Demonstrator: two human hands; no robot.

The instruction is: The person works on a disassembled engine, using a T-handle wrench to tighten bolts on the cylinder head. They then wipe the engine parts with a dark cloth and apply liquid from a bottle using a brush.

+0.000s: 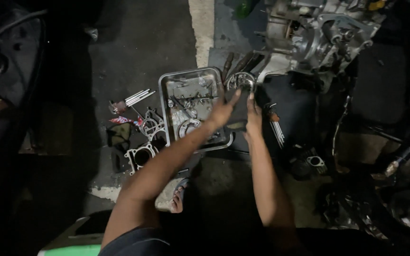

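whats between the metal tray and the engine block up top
In the head view, a round shiny metal part lies between the metal tray and the engine block; the left hand reaches toward it.

A dim repair workshop floor: a stripped engine point(316, 35) sits on dark, stained concrete point(138, 52), beside a metal tray point(167, 90) of small parts, with loose bolts point(138, 97), gaskets point(152, 125) and a cylinder block point(141, 155) scattered around.

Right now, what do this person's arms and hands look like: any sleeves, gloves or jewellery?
Both arms are bare from the upper arm down; no sleeves reach the forearms. The left hand and right hand wear no gloves. No watch, bracelet or ring shows, though the dim light could hide small items. Dark clothing shows at the bottom edge, near the left arm.
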